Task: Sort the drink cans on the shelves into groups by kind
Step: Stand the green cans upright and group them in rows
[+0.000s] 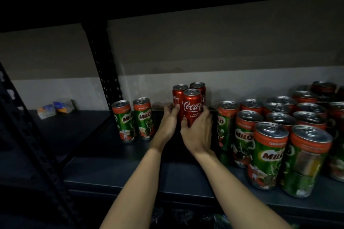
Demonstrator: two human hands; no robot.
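Both hands clasped three upright Coca-Cola cans (pixel 191 106) on the shelf (pixel 115 169): left hand (pixel 168 123) cupping the cluster's left side, right hand (pixel 198 132) wrapping the front can, Milo cans (pixel 268 154) standing rightward.

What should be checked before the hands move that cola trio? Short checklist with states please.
1. Both hands on the cluster: left hand and right hand cup the three cola cans from either side. Ok.
2. Cola cans upright and bunched together. Ok.
3. Grip reaches the two rear cans: hidden behind the front one. Cannot tell.
4. Room on the left: two Milo cans stand close by on the shelf. Not ok for a wide slide.
5. Room on the right: a big Milo group begins right next to the right hand. Not ok.
6. Kinds separated: the cola sits between Milo on both sides. Not ok.
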